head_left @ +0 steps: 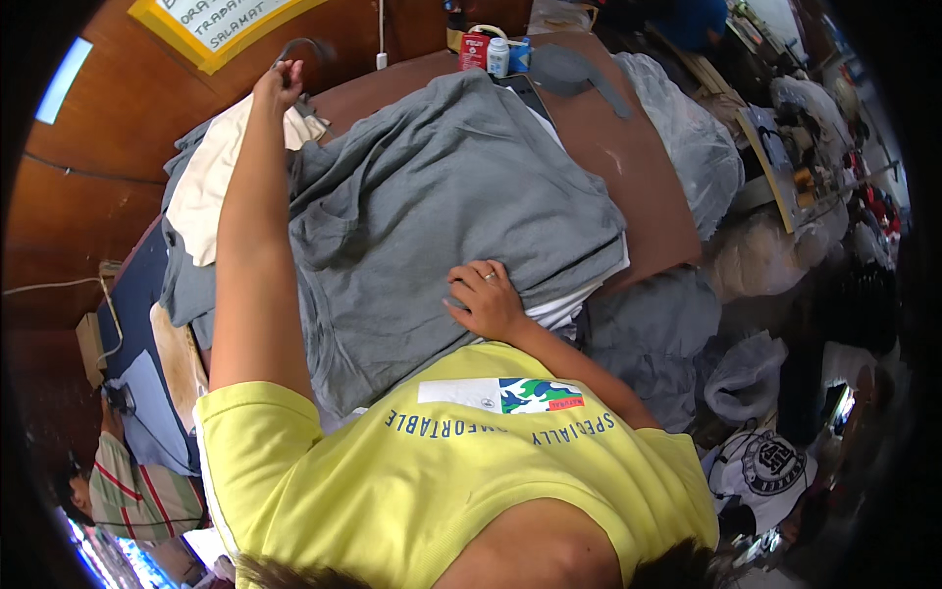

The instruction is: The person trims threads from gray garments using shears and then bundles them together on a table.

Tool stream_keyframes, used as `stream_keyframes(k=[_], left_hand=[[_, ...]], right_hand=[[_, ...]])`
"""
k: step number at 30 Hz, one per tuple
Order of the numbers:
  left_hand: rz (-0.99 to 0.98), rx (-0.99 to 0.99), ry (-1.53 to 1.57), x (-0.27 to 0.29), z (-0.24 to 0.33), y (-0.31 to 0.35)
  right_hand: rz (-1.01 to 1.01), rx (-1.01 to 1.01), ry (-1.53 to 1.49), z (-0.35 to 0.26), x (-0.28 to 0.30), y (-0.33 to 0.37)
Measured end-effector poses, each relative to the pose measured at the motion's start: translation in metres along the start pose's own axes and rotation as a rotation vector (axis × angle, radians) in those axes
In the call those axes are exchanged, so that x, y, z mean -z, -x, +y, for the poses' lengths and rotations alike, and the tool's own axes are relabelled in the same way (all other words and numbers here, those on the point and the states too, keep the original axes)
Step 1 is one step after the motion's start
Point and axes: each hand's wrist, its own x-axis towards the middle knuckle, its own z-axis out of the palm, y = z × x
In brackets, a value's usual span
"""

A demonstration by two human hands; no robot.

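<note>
My left hand (280, 84) is stretched out to the far left, by the wooden wall. Its fingers are closed around a thin, dark, curved strip (304, 45); whether this is cloth or cord I cannot tell. My right hand (488, 302) lies on a grey garment (442, 177), fingers apart and slightly bent, holding nothing. The grey garment is spread over a pile in front of me, with folds at its left part. White cloth (561, 312) shows under its right edge. Cream cloth (196, 211) lies to the left, partly behind my left forearm.
On the brown tabletop (643, 187) are a rolled grey fabric band (564, 71), a phone (526, 96), a white bottle (497, 57) and a red box (473, 51). Clear plastic bags (687, 137) stand to the right. Another person (142, 491) is at the lower left.
</note>
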Motion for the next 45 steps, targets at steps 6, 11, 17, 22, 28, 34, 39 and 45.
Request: stream_keyframes(k=[6, 11, 17, 22, 28, 34, 39, 45], left_hand=[[-0.437, -0.572, -1.176, -0.048, 0.007, 0.118], [-0.993, -1.224, -1.437, -0.024, -0.071, 0.259], [-1.375, -1.044, -1.704, 0.062, -0.121, 0.324], [-1.168, -0.808, -1.556, 0.070, -0.104, 0.337], [-1.356, -0.798, -1.538, 0.058, -0.109, 0.344], [-1.321, -0.318, -1.261, 0.073, -0.147, 0.306], [-1.053, 0.101, -0.859, 0.076, -0.174, 0.299], [-0.868, -0.366, -1.315, 0.071, -0.177, 0.307]], right_hand=[[-0.003, -0.017, -0.027, 0.002, -0.001, 0.001], [0.058, -0.069, -0.159, 0.008, 0.005, -0.002], [-0.122, -0.516, -0.561, 0.018, 0.052, -0.021], [-0.238, -0.667, -0.529, 0.015, 0.095, -0.050], [-0.022, -0.544, -0.514, -0.003, 0.078, -0.083], [0.090, -0.234, -0.212, -0.014, 0.027, -0.113], [-0.030, -0.331, -0.106, -0.002, 0.010, -0.114], [0.207, -0.319, -0.149, -0.022, 0.027, -0.078]])
